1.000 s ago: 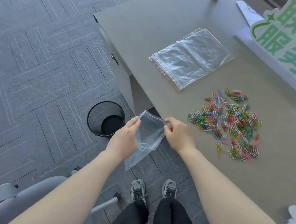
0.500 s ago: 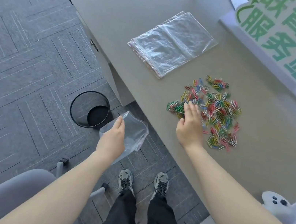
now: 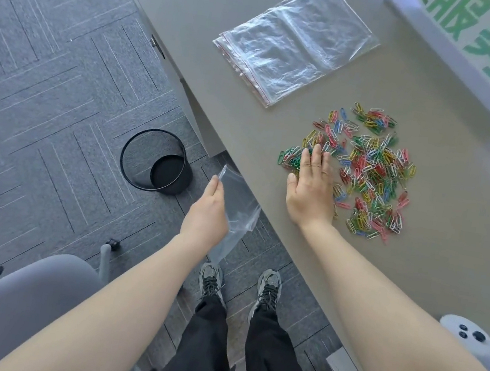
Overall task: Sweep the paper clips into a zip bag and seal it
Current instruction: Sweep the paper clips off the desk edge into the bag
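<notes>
Zip bag hangs off desk edge, pinched in left hand, above floor near black bin. Right hand flat, fingers spread, on desk, touching left side of paper clips. Spare bags lie behind pile.

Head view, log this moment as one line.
left hand: holds zip bag off desk edge | right hand: flat on paper clips

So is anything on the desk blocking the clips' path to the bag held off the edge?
Nothing visible: bare grey desk lies between the coloured paper clips and the clear zip bag in the left hand.
</notes>
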